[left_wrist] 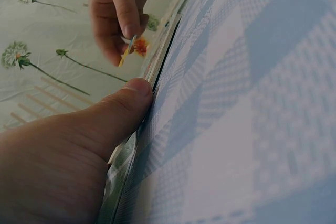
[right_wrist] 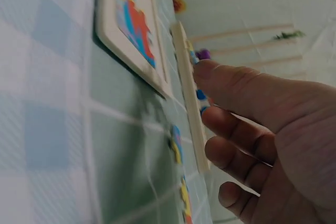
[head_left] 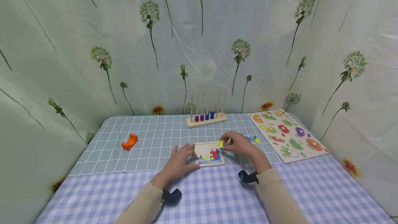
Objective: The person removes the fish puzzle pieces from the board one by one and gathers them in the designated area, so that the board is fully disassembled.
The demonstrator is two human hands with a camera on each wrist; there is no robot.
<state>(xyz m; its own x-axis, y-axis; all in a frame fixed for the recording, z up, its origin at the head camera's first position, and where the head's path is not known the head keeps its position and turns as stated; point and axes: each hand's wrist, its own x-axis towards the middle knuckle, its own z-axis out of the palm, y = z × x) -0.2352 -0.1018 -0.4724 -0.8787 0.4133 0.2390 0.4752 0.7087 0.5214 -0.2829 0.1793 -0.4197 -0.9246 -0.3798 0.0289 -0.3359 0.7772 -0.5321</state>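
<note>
A small wooden jigsaw tray [head_left: 211,164] lies on the cloth, with red, yellow and blue pieces fitted in its lower right part and bare wood showing at upper left. My left hand [head_left: 180,161] rests at the tray's left side, fingers spread along the edge and thumb [left_wrist: 137,88] against the near edge. Over the tray's upper right corner, my right hand [head_left: 238,144] pinches a yellow and blue puzzle piece [head_left: 220,145] between thumb and fingers. The piece stands tilted on edge in the left wrist view, and the right thumb partly hides it in the right wrist view.
Several loose puzzle pieces [head_left: 257,140] lie right of the right hand. A vegetable peg board [head_left: 262,118] is at the right. Behind the tray stands a wooden peg rack [head_left: 206,123] with purple and blue beads. An orange curved block [head_left: 130,142] sits at left.
</note>
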